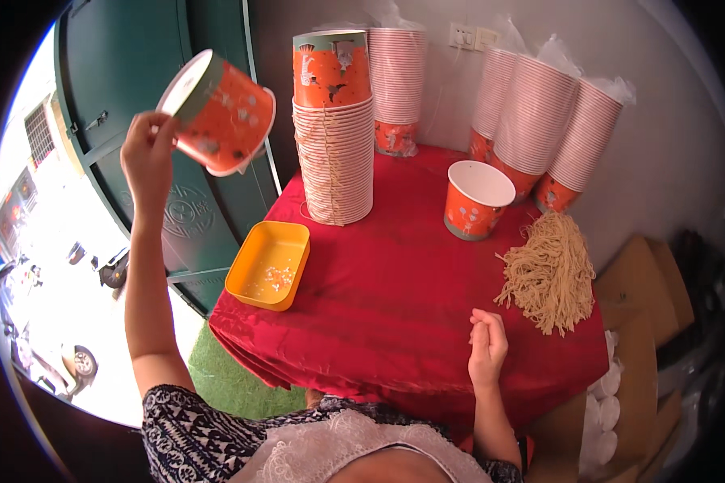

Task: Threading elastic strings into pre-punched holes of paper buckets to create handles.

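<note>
High at the upper left, my left hand [149, 145] grips an orange paper bucket [224, 113] with a grey-green band, by its base end; the bucket is tilted, its white rim toward the right. My right hand [488, 342] is over the front right of the red-covered table, fingers curled together; anything inside them is hidden. Nearest to it lies a bundle of beige strings [549, 274]. Another orange bucket [477, 201] stands upright, open side up. A tall stack of upside-down buckets [334, 161] rises at the back left, with string running down its side.
A yellow tray [240, 296] with small white and orange bits sits at the table's left edge. Several plastic-wrapped bucket stacks [536, 105] stand along the wall. Cardboard boxes [636, 362] are at the right. A green door [129, 80] and a bright doorway are on the left.
</note>
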Action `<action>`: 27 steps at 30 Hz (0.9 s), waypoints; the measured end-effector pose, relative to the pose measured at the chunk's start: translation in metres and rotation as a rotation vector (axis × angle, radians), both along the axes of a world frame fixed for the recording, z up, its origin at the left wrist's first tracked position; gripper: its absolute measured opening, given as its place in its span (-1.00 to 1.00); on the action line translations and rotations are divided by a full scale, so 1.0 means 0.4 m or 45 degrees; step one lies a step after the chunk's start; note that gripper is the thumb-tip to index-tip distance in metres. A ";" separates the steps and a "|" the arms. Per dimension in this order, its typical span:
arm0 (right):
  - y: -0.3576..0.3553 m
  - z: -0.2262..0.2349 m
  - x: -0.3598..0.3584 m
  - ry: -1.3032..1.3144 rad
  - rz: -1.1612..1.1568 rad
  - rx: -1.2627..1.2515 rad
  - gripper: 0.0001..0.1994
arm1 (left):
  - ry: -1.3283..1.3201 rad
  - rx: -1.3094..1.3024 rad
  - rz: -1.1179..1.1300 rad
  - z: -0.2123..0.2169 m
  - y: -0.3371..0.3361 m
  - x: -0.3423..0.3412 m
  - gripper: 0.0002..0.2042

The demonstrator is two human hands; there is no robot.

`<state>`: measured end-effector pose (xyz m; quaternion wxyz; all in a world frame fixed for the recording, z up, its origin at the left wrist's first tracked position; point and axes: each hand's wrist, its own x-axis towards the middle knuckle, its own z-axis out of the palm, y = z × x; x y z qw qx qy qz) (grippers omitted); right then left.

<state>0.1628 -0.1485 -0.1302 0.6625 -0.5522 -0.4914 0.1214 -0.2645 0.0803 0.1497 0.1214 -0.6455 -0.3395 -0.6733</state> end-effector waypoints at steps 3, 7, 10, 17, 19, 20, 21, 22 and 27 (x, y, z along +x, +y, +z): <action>-0.016 -0.028 0.020 0.097 -0.009 -0.068 -0.77 | -0.078 -0.064 -0.184 0.098 0.076 0.013 -0.89; -0.004 -0.054 0.024 0.183 -0.014 -0.105 -0.81 | -0.058 -0.050 -0.281 0.203 0.161 0.033 -0.86; -0.003 -0.046 0.018 0.113 -0.042 -0.138 -0.83 | -0.013 -0.009 -0.322 0.258 0.212 0.065 -0.85; -0.007 -0.027 0.010 0.019 -0.053 -0.192 -0.88 | 0.273 -0.122 -0.383 0.370 0.337 0.106 -0.80; -0.009 -0.016 0.006 0.004 -0.061 -0.197 -0.88 | 0.325 -0.136 -0.411 0.387 0.355 0.139 -0.74; -0.008 -0.012 0.003 -0.013 -0.065 -0.201 -0.88 | 0.350 -0.151 -0.388 0.396 0.362 0.154 -0.73; -0.008 -0.014 0.004 -0.012 -0.066 -0.201 -0.88 | 0.362 -0.162 -0.365 0.405 0.367 0.170 -0.69; -0.007 -0.016 0.005 -0.019 -0.061 -0.202 -0.88 | 0.368 -0.166 -0.337 0.411 0.372 0.187 -0.68; -0.008 -0.009 0.007 -0.062 -0.084 -0.233 -0.88 | 0.342 -0.274 -0.272 0.422 0.301 0.324 -0.66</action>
